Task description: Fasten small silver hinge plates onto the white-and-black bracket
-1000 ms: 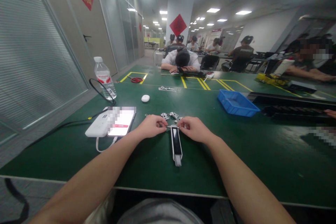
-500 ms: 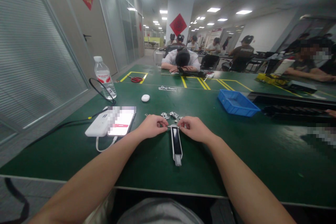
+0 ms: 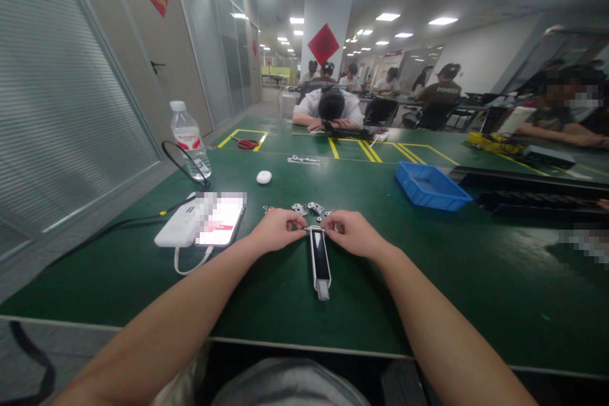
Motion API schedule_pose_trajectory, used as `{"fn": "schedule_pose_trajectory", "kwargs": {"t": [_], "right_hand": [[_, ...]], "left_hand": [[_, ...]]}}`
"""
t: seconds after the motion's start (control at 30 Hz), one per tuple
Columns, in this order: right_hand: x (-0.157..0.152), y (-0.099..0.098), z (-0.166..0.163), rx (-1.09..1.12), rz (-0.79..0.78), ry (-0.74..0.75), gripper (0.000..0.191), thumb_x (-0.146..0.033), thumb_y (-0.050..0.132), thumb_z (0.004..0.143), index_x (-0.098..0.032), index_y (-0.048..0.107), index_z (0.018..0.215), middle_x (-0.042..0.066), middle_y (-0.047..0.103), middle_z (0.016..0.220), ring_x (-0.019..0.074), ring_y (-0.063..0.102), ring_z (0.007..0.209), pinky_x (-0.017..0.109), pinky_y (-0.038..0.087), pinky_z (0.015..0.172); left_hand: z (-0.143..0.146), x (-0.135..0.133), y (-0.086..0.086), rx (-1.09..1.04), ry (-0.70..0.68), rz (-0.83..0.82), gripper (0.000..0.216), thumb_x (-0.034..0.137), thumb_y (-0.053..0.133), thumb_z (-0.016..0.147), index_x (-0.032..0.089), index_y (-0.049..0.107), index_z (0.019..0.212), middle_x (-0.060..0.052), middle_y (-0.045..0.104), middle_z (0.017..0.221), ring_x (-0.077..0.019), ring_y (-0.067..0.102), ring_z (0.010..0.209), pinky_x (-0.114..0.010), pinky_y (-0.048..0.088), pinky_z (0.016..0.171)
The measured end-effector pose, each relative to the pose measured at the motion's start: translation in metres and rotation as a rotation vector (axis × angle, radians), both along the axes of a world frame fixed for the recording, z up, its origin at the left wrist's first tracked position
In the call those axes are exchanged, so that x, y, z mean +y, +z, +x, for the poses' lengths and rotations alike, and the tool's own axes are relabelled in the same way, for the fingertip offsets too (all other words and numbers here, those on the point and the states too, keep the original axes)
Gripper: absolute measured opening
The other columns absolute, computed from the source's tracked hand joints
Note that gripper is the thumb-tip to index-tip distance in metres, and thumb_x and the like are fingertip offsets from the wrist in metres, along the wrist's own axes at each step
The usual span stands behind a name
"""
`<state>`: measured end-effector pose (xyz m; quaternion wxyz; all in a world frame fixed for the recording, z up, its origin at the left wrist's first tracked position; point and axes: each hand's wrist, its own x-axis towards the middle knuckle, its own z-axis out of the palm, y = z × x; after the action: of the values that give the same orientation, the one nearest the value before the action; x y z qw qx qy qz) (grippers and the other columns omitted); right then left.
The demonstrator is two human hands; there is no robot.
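Observation:
A slim white-framed device with a long black face point(image 3: 321, 257) lies on the green table, its grey end toward me. At its far end my left hand point(image 3: 281, 228) is closed in a pinch on the left end of a thin metal rod point(image 3: 308, 228). From the other side my right hand point(image 3: 352, 232) pinches what looks like the same rod's right end; the fingers partly hide it. Just beyond the fingers lie small metal plates point(image 3: 314, 207) and several tiny rings point(image 3: 319, 219).
Left of my arms are a phone point(image 3: 222, 219), a white power bank point(image 3: 178, 222) with a cable, and a water bottle point(image 3: 189, 139). A white case point(image 3: 264, 177) lies ahead. A blue tray point(image 3: 431, 187) sits to the right. Red scissors point(image 3: 247, 144) and a resting person point(image 3: 328, 108) are across the table.
Both hands stay almost still at the device's far end. The left fingertips have shifted very slightly to the right.

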<state>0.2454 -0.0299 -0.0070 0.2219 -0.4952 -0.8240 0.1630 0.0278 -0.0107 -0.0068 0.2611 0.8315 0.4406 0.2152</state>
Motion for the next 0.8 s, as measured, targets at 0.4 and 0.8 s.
{"fn": "schedule_pose_trajectory", "kwargs": {"t": [0.4,0.8], "right_hand": [[0.0000,0.0008,-0.0004,-0.006,-0.009,0.000,0.017,-0.012,0.055,0.075,-0.018,0.067,0.085,0.001,0.063,0.075,0.0107,0.050,0.062,0.023,0.038,0.061],[0.0015,-0.0003,-0.0002,-0.015,-0.016,0.007,0.017,-0.012,0.056,0.076,-0.018,0.067,0.087,0.001,0.062,0.076,0.0103,0.050,0.062,0.023,0.038,0.062]], "left_hand": [[0.0003,0.0015,-0.0064,-0.038,-0.031,0.064,0.019,0.025,0.065,0.074,0.015,0.068,0.091,-0.001,0.068,0.079,-0.0113,0.056,0.063,-0.021,0.043,0.063],[0.0003,0.0006,-0.0046,-0.038,-0.013,0.080,0.014,0.022,0.067,0.073,0.015,0.067,0.085,0.001,0.067,0.077,-0.0101,0.056,0.061,-0.020,0.041,0.062]]}}
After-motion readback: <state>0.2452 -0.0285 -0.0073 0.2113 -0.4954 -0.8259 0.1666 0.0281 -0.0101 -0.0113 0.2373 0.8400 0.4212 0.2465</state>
